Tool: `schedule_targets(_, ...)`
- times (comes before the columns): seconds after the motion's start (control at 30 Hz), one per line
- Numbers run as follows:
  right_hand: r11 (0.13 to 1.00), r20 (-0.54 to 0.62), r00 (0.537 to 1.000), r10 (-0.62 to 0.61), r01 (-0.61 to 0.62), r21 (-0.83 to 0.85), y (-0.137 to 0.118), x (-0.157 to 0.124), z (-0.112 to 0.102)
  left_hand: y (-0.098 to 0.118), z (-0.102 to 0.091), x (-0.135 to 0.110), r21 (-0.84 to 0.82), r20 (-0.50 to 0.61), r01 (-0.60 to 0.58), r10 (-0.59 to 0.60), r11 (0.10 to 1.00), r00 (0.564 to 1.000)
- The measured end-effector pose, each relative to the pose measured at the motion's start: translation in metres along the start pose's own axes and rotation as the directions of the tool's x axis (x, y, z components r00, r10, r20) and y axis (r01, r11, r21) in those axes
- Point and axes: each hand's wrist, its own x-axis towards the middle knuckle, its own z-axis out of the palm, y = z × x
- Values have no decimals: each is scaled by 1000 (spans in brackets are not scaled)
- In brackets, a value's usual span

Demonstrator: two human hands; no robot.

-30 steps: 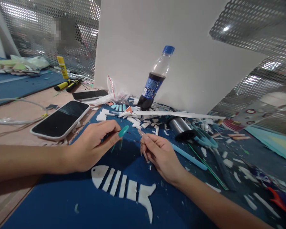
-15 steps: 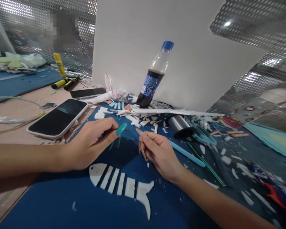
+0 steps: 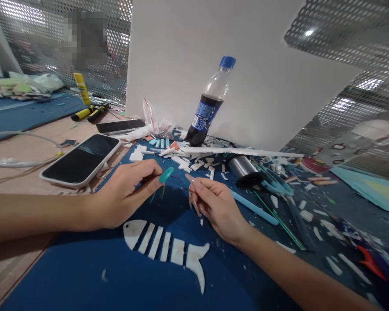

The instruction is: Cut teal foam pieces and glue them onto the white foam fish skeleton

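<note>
My left hand (image 3: 126, 194), with long green nails, is closed with thumb and index finger pinched together above the blue mat (image 3: 74, 268). Across from it, my right hand (image 3: 215, 207) pinches thumb against fingers, palm turned inward. A faint thin strand seems to run between the two pinches, too fine to name. Just below the hands lies a flat white fish shape cut into separate pieces: a head (image 3: 134, 234) with an eye hole, several narrow strips (image 3: 165, 247) and a forked tail (image 3: 196, 261).
Behind the hands are white scraps (image 3: 181, 162), a cola bottle (image 3: 205, 108) and a white strip (image 3: 240, 151). To the right lie a spool (image 3: 243, 170), blue-handled scissors (image 3: 277, 181) and a light-blue rod (image 3: 256, 207). A phone (image 3: 81, 160) lies left; yellow-black pliers (image 3: 89, 113) sit beyond.
Both hands hold almost the same pose. The whole view has shifted very slightly; the fish pieces have not moved on the mat.
</note>
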Motion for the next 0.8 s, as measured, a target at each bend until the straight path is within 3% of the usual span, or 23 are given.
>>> schedule_targets(0.67, 999, 55, 998, -20, 18, 41, 4, 2, -3, 2, -3, 0, 16, 29, 24, -24, 1000, 999)
schedule_targets(0.8, 995, 65, 994, -88, 90, -30, 5, 1, -3, 2, -2, 1, 6, 21, 25, -25, 1000, 999)
